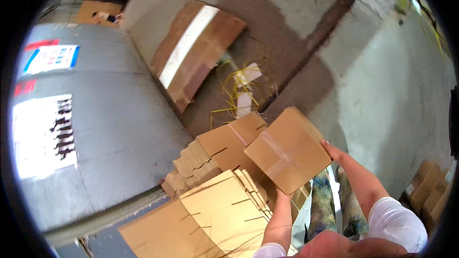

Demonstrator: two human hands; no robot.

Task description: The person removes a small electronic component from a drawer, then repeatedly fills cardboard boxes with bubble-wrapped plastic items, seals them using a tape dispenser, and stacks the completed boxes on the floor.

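Both my hands hold a brown cardboard box [299,145] with clear tape across its face. My left hand [283,197] grips its near lower edge, and my right hand [331,150] is at its right side; most of the fingers are hidden behind the box. Just left of it, and partly covered by it, lies a taped piece of brown cardboard [228,139]. Closer to me is a pile of flattened, slotted cartons [222,210], next to my left forearm.
A grey panel [122,114] with posted sheets stands at the left. On the floor beyond lies a large brown cardboard sheet [210,43] with a white stripe, near tangled yellow straps [233,91]. More cardboard boxes [424,186] stand at the right.
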